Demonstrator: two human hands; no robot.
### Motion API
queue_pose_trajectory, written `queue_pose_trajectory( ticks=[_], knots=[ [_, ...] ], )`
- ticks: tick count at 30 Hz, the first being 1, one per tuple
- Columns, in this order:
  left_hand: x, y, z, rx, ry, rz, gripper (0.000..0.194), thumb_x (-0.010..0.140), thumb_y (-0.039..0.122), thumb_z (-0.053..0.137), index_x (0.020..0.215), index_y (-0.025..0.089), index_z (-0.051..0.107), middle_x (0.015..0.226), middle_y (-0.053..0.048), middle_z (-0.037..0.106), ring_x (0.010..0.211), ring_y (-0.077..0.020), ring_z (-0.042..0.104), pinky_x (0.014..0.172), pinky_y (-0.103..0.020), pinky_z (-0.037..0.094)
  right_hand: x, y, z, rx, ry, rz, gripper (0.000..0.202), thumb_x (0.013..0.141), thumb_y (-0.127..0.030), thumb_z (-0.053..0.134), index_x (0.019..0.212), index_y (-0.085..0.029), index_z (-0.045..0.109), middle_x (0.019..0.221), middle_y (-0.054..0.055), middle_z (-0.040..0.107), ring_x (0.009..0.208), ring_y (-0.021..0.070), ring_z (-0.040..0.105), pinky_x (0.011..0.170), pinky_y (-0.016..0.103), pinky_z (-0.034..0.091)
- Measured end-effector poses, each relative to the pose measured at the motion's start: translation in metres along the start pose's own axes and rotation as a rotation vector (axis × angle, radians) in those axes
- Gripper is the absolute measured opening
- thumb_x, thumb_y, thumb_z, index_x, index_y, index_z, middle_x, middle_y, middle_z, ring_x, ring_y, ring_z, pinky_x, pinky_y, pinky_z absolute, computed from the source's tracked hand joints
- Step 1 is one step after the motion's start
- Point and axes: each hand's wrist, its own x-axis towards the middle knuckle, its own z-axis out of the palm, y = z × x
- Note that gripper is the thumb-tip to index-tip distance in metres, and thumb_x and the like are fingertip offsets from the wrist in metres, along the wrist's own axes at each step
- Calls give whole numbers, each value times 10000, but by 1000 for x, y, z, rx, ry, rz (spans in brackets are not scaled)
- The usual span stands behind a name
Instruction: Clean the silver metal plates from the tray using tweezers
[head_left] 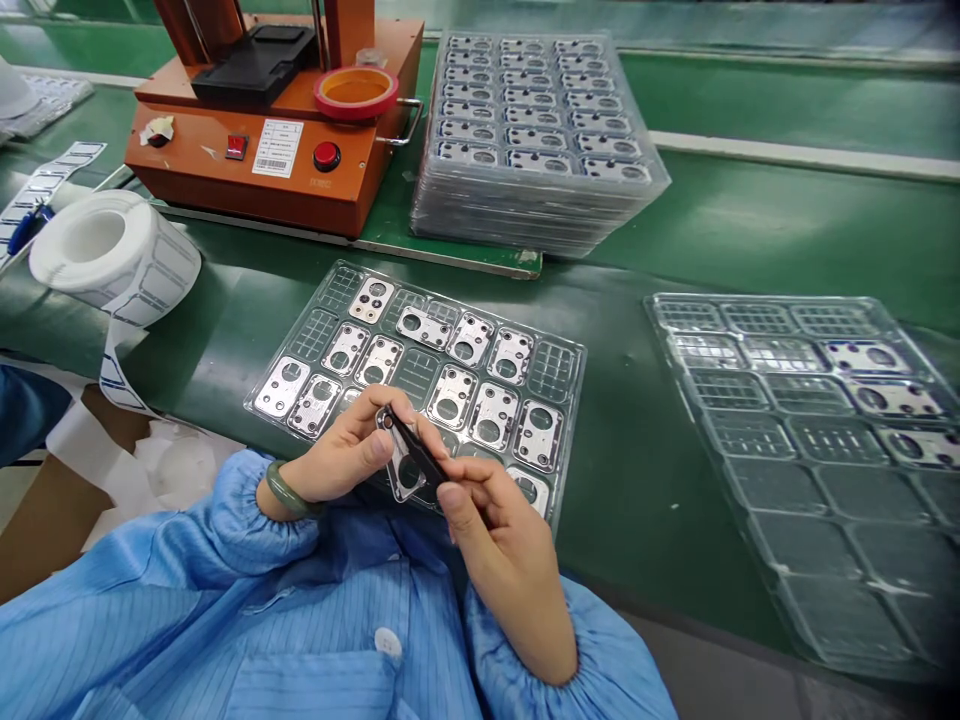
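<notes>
My left hand (360, 445) is closed on a small silver metal plate (406, 478) with a large round hole, holding it tilted above the near edge of a clear plastic tray (574, 400). In my right hand (495, 525) is a slim black tool (420, 452), pinched between thumb and fingers. It lies across the face of the plate and its far end reaches my left fingers. Whether it is a pair of tweezers I cannot tell. Similar metal plates (493, 415) sit in many of the tray's pockets beneath my hands; some pockets hold none.
An orange machine (180, 185) with a red tape roll (355, 95) on it stands at the back left. Beside it rises a stack of filled clear trays (517, 215). A label roll (150, 265) lies left; another clear tray (795, 490) with several plates lies right.
</notes>
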Motion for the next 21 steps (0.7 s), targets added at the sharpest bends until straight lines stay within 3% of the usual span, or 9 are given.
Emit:
queue_pose_trajectory(
  ticks=[5, 9, 12, 14, 18, 21],
  knots=[
    [1, 2, 2, -84, 7, -10, 243, 923, 422, 490, 1085, 244, 459, 1026, -55, 641, 960, -198, 661, 824, -377, 513, -1, 3, 3, -174, 152, -268, 154, 851, -303, 654, 960, -221, 581, 756, -7, 695, 613, 124, 644, 556, 206, 510],
    [2, -3, 2, -129, 8, 0, 258, 910, 430, 511, 1082, 247, 453, 1027, -54, 643, 946, -207, 676, 853, -414, 507, 1, -1, 1, -437, 234, -476, 42, 889, -258, 606, 878, -217, 606, 688, -20, 679, 568, 120, 640, 573, 209, 494],
    [4, -7, 0, -139, 14, -18, 303, 880, 458, 553, 1064, 240, 452, 987, -49, 644, 889, -204, 690, 892, -458, 485, 3, -2, -3, -434, 187, -481, 133, 928, -282, 531, 890, -210, 637, 697, -8, 694, 524, 115, 625, 529, 204, 474],
    [6, -8, -2, -128, 28, -31, 350, 848, 489, 585, 1037, 226, 451, 953, -55, 651, 868, -209, 691, 881, -459, 490, 4, -2, -5, -370, 138, -383, 208, 934, -336, 502, 873, -212, 658, 684, 1, 693, 519, 128, 619, 494, 213, 457],
    [9, -8, -2, -112, 34, -25, 374, 826, 505, 607, 1012, 220, 452, 929, -64, 654, 842, -204, 689, 851, -432, 498, 4, 0, -7, -115, -46, 1, 421, 936, -486, 427, 731, -202, 660, 457, -21, 495, 373, 119, 447, 354, 234, 342],
    [9, -9, -2, -92, 29, 6, 360, 832, 500, 604, 1004, 218, 463, 920, -66, 657, 843, -193, 682, 874, -428, 480, 6, 3, -8, 76, -163, 161, 505, 906, -596, 398, 714, -195, 637, 439, -30, 403, 362, 114, 356, 332, 249, 283]
  ],
)
